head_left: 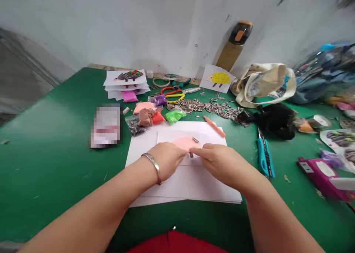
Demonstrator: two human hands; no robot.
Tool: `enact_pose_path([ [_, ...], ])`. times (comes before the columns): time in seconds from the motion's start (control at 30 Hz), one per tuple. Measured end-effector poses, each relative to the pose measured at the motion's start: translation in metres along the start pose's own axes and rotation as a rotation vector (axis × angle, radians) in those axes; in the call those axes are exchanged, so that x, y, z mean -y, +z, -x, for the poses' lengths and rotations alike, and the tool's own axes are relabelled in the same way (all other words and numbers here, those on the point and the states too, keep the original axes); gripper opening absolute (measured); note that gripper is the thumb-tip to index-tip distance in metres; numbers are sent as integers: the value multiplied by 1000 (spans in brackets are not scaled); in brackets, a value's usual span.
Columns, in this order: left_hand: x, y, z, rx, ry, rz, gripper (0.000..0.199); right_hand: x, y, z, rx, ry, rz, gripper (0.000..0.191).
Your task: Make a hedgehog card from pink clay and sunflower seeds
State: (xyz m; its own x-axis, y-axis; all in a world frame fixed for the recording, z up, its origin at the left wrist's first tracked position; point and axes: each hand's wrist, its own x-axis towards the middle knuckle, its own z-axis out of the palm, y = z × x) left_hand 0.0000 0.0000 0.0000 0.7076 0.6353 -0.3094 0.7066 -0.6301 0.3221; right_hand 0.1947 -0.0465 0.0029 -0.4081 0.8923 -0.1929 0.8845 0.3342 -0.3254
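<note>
A flat pink shape [181, 141], apparently modelling clay, lies on a white sheet of paper [163, 136]. My left hand [167, 159] is closed, its fingertips against the lower edge of the pink clay. From the other side, my right hand [222, 164] touches the same edge with its index finger; its other fingers are curled and partly hidden. One striped sunflower seed [195, 139] rests on the clay's upper right part. A small brown piece [191, 155] shows just below the right fingertip. Both hands cover part of the shape.
Bags of coloured clay [146, 116] lie behind the paper, near loose sunflower seeds [219, 107], pliers [173, 92] and an orange pen-like tool [214, 126]. A blue utility knife [265, 153] lies to the right. A hedgehog picture [219, 78] and a bottle [234, 44] lean against the wall.
</note>
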Motion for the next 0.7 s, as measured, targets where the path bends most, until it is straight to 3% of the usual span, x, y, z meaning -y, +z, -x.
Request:
enact_pose_path([
  [0.23, 1, 4, 2, -75, 56, 75, 31, -2, 0, -3, -9, -32, -15, 37],
  [0.57, 3, 3, 6, -161, 37, 101, 33, -14, 15, -20, -344, 111, -49, 30],
  [0.7, 1, 1, 5, -125, 32, 96, 30, -15, 23, -30, -416, 122, -16, 27],
])
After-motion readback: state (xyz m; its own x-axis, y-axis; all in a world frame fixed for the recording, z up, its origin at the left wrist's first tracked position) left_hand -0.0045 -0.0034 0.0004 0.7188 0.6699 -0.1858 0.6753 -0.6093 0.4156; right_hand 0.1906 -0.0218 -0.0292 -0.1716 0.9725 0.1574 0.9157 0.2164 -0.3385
